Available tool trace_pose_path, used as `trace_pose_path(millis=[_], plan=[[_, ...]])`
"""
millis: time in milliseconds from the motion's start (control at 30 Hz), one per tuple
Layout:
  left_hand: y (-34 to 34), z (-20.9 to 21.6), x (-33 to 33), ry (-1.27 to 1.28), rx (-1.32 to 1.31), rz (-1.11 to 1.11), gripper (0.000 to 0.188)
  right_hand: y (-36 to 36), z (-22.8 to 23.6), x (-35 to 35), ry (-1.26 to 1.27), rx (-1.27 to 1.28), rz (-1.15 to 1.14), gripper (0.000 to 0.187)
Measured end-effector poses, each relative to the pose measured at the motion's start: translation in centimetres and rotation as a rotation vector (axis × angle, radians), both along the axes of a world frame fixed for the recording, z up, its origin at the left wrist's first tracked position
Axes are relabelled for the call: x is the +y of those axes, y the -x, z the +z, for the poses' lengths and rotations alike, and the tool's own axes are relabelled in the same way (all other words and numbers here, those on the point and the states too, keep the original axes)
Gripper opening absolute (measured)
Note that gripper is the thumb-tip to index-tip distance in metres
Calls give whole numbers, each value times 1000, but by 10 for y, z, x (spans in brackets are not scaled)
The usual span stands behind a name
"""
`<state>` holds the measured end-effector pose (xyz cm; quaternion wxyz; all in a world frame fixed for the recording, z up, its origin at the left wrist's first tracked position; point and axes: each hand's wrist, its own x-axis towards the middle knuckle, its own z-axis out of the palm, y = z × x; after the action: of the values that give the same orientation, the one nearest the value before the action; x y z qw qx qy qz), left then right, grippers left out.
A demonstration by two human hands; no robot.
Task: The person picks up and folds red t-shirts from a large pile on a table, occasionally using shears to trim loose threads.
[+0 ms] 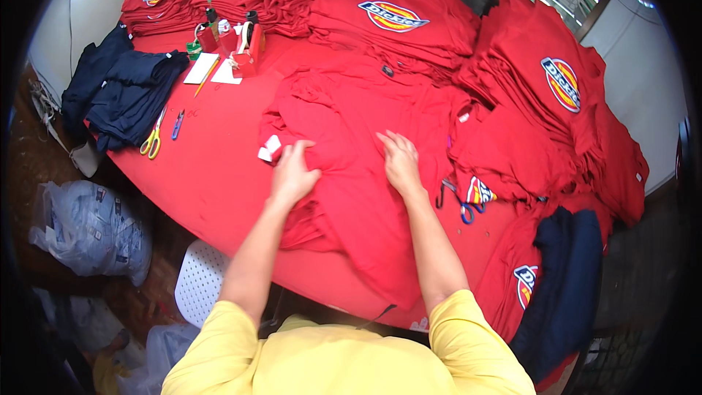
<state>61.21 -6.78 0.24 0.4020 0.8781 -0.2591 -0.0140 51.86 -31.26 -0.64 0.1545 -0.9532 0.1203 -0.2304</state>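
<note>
A rumpled red T-shirt (358, 197) lies spread in front of me, its lower part reaching the near table edge. My left hand (294, 178) rests on its left side, thumb and fingers apart, beside a white label (270, 148). My right hand (401, 163) touches the shirt farther right, its fingers stretched over the cloth. Neither hand visibly grips the fabric. To the right of my right forearm lie blue-handled scissors (470, 210), partly beside a folded red garment with a printed logo.
Stacks of red shirts (395, 18) line the far side and right of the red table (219, 190). Dark navy garments (135, 84) lie left, others (563, 271) near right. Yellow scissors (152, 142), a blue thread snipper (178, 124) and a red holder (245, 62) stand left. Below is a white stool (201, 283).
</note>
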Motion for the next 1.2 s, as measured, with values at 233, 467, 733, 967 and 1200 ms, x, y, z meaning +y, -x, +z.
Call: trace_pose_path(millis=[233, 467, 733, 967, 1200], plan=[[-125, -18, 89, -181, 118, 342, 53, -70, -25, 24, 93, 351, -268, 61], [-128, -27, -20, -25, -187, 121, 72, -80, -34, -73, 212, 286, -563, 59], [-154, -62, 40, 580, 30, 283, 41, -75, -35, -108, 198, 367, -482, 57], [-144, -22, 63, 10, 232, 219, 68, -45, -13, -13, 109, 79, -168, 47], [-241, -67, 70, 385, 83, 314, 50, 31, -8, 119, 11, 308, 116, 67]])
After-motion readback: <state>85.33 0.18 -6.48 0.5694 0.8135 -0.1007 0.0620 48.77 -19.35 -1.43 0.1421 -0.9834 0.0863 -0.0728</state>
